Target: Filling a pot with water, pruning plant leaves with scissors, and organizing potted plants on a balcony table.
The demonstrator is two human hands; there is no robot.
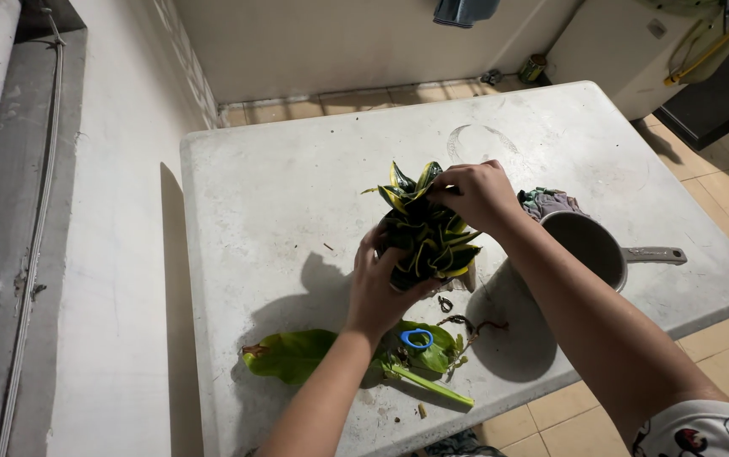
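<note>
Wide bare room is left across the far and left parts of the white rectangular plastic table [297, 195]; its near edge is crowded by large green cut leaves [297, 354]. A grey metal pot with a straight handle [593, 245], interior unreadable, is set near the right edge. The yellow-edged green variegated plant [428, 228] is kept mid-table, its base wrapped by the left hand [377, 292], its top leaves pinched by the right hand [476, 193].

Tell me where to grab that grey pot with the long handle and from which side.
Likely best by the straight handle of the grey pot, coming from the table's right edge. It sticks out level toward that edge, clear of the right hand and the cloth.
</note>
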